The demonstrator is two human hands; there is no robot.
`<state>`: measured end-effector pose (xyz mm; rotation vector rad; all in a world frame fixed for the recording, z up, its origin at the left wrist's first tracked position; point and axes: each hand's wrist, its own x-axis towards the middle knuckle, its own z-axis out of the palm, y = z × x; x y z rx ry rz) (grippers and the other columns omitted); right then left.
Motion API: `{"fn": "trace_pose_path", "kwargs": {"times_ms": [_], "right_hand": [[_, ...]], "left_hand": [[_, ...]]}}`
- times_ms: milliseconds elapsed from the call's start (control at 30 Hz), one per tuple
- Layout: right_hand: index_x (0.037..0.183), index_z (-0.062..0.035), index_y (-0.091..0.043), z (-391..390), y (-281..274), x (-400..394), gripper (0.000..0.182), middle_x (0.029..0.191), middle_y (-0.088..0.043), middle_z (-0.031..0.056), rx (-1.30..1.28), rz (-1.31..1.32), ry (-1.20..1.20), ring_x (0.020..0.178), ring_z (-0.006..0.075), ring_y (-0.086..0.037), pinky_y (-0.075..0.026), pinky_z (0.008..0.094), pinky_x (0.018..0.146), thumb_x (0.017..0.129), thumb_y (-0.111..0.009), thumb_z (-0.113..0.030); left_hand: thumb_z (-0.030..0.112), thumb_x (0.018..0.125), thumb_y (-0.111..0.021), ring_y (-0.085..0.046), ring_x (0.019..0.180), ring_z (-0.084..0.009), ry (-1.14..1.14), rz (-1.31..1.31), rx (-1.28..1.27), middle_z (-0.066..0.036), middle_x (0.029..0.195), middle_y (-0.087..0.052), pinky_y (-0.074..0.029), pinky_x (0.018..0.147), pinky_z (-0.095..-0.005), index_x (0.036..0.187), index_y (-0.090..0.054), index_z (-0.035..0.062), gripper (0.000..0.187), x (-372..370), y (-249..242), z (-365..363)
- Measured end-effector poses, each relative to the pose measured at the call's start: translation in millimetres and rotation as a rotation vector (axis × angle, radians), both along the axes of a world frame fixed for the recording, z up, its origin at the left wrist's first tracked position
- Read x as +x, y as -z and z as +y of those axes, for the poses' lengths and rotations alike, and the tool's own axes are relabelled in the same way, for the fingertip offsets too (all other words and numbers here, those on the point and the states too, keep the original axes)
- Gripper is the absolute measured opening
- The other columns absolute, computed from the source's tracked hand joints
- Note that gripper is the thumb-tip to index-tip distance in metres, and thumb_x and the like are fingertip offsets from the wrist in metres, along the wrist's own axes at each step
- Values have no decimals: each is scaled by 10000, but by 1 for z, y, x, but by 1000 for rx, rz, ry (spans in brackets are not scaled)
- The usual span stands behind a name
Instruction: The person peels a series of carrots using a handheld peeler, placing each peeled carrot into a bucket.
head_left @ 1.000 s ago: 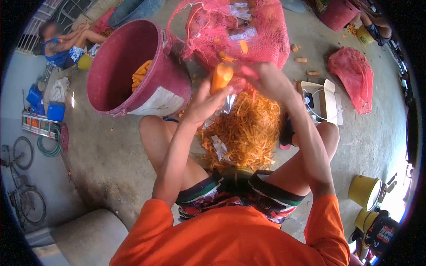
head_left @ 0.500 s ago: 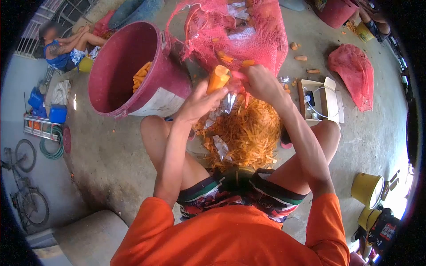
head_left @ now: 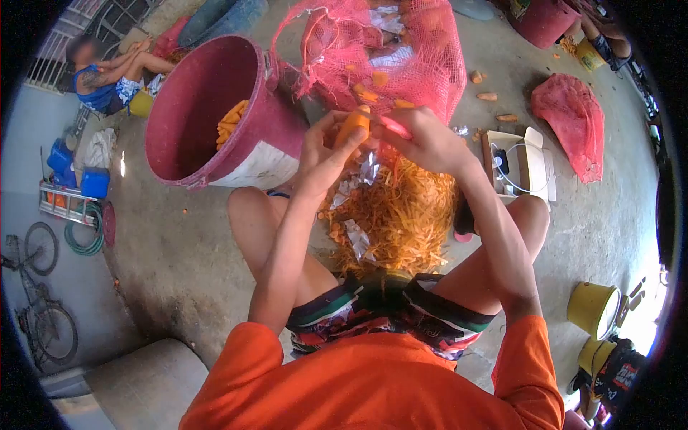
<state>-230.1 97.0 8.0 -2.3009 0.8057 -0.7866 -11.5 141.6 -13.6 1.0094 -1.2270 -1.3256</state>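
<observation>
An orange carrot (head_left: pixel 354 126) is held tilted in my left hand (head_left: pixel 322 149), whose fingers wrap round it. My right hand (head_left: pixel 434 141) grips a pink-handled peeler (head_left: pixel 395 127) close beside the carrot; its blade is too small to make out. Below both hands lies a heap of orange peelings (head_left: pixel 405 215) with scraps of crumpled paper. Beyond them is a red mesh sack (head_left: pixel 437 61) with carrots and paper in it. To the left, a large pink bucket (head_left: pixel 279 129) leans over with several peeled carrots (head_left: pixel 231 123) inside.
An open cardboard box (head_left: pixel 534 168) with a white cable stands right, near a red sack (head_left: pixel 571 118) and loose carrots (head_left: pixel 486 96). A yellow bucket (head_left: pixel 588 308) is at lower right. Another person (head_left: pixel 107 79) sits at upper left; part of someone shows at upper right.
The carrot has turned in my left hand, and that hand has shifted slightly right. My right hand has moved a little down, with the pink handle now showing more clearly.
</observation>
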Motion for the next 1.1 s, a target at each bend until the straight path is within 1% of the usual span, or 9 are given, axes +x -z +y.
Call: {"fn": "trace_pose_path", "kwargs": {"times_ms": [333,500,567,633,700,833,967,1033,1100], "right_hand": [[1066,-16,-650,0,15,4,187,956,-668,221,-155,-9,52,892,413,-633,-496,473,741,917,-658,-129],[998,-11,-701,-31,22,-30,364,863,-684,226,498,264,182,816,283,-687,-507,414,745,967,-652,-370],[1025,-11,-690,-34,25,-36,372,861,-683,243,450,339,201,846,350,-686,-513,450,754,946,-658,-373],[1053,-11,-678,-36,30,-37,387,860,-682,261,391,409,216,876,418,-685,-518,487,764,926,-664,-377],[1036,-6,-687,-23,40,-39,366,887,-683,269,126,446,222,893,430,-679,-525,506,769,914,-671,-351],[1137,-7,-664,-17,22,-38,368,969,-678,265,202,504,128,934,428,-658,-511,483,782,945,-659,-321],[1158,-10,-654,-24,33,-47,359,1008,-676,264,109,422,157,964,428,-650,-507,489,798,946,-655,-301],[1141,-12,-657,-25,28,-47,331,1003,-677,261,149,437,134,979,427,-649,-508,488,808,950,-649,-283],[1099,-13,-670,-25,25,-45,322,995,-683,251,183,471,146,984,428,-649,-513,486,821,947,-651,-295]], "left_hand": [[180,827,-868,-622,781,-55,-171,-63,-245,0,905,-681,-511,685,-218,1022,-672,27,316,-4,-3,1],[168,661,-969,-647,778,-68,45,-48,-528,-14,869,-716,-498,704,-207,1042,-709,11,487,19,-13,1],[180,644,-976,-646,764,-62,106,-19,-479,-7,872,-705,-488,670,-202,1041,-707,17,506,35,-15,2],[470,632,-968,-619,783,-78,108,-100,-283,-11,928,-655,-493,687,-218,1021,-655,38,660,56,-10,4],[537,853,-781,-609,718,-90,-262,110,-268,2,872,-628,-481,614,-252,1085,-622,58,556,68,-9,-8],[588,1040,-377,-707,853,-155,-411,1392,195,-109,1116,-713,-500,698,-313,1280,-567,-9,671,150,-20,-33],[476,1037,-416,-679,783,-127,-138,1286,79,-61,1086,-711,-495,669,-305,1227,-608,30,521,140,-22,-56],[384,1023,-504,-662,760,-107,102,929,60,-47,1049,-714,-482,643,-271,1196,-632,33,412,102,-32,-92],[267,1018,-556,-654,802,-114,-152,312,104,-26,1002,-713,-472,656,-266,1218,-660,40,319,34,-53,-130]]}}
